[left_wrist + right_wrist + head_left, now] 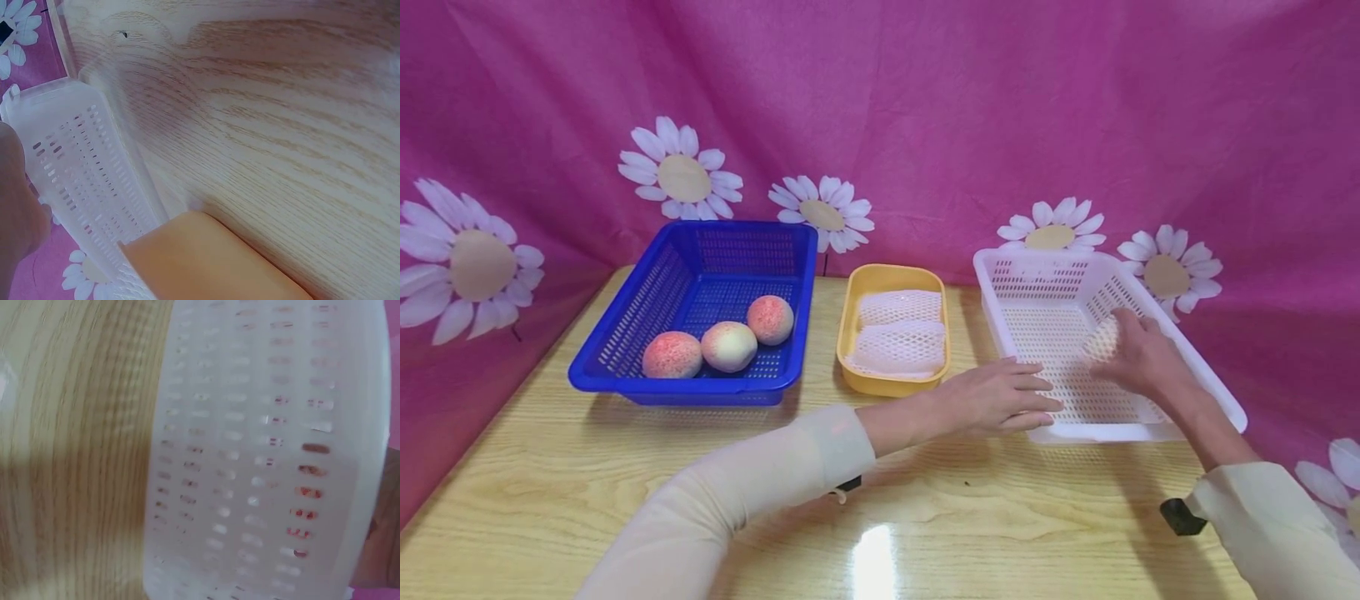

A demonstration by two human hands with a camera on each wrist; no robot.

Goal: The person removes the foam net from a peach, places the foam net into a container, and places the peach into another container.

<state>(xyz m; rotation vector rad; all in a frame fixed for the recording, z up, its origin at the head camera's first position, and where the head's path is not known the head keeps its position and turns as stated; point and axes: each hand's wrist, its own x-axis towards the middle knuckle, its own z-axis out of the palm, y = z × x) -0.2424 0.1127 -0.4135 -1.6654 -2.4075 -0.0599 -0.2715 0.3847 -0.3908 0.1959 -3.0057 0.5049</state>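
Observation:
My right hand point(1142, 354) reaches over the right wall into the white plastic basket point(1112, 432), its fingers gripping a pale, round peach in a foam net point(1101, 340). The fingers cover part of the peach. At the basket's near left corner, my left hand point(1000, 396) lies palm down with fingers stretched out over the rim. In the left wrist view that hand point(22, 206) shows beside the basket's slotted wall point(75, 162). The right wrist view is mostly filled by the basket's outer wall point(250, 456), which hides the right hand's grip.
Left of the white basket stands a yellow tub point(887, 387) with white foam nets point(898, 346) inside. Farther left, a blue basket point(677, 387) holds 3 reddish peaches point(729, 347). A pink flowered cloth point(925, 125) hangs behind the wooden table point(1000, 525).

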